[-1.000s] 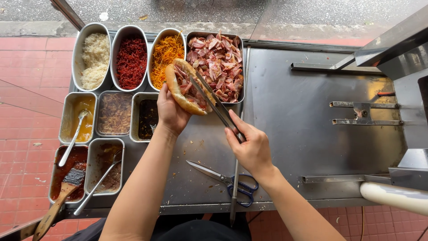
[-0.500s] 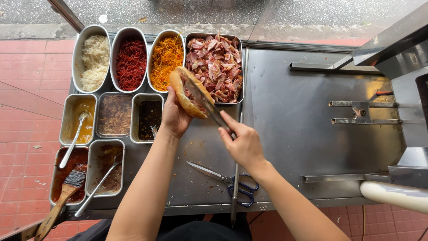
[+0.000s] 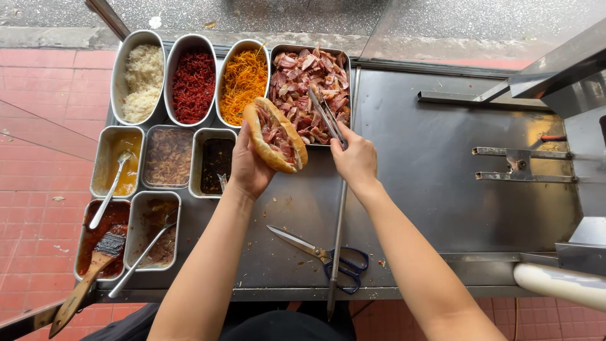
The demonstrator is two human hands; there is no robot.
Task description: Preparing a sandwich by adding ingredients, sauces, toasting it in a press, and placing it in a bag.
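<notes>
My left hand (image 3: 248, 169) holds a split bread roll (image 3: 276, 134) filled with sliced meat, tilted above the steel counter (image 3: 435, 170). My right hand (image 3: 355, 158) grips metal tongs (image 3: 327, 116) whose tips reach into the rectangular tray of sliced reddish meat (image 3: 309, 79). The roll hangs just left of that tray's near edge.
Oval tubs hold white shreds (image 3: 142, 81), red shreds (image 3: 192, 85) and orange shreds (image 3: 243, 81). Square tins of sauces and fried bits (image 3: 165, 163) sit below, some with spoons and a brush (image 3: 88, 281). Blue-handled scissors (image 3: 325, 256) lie at the counter's near edge. A steel rack (image 3: 524, 164) stands right.
My right hand has moved the tongs out of the roll and up into the meat tray. The roll has stayed in my left hand, shifted slightly down.
</notes>
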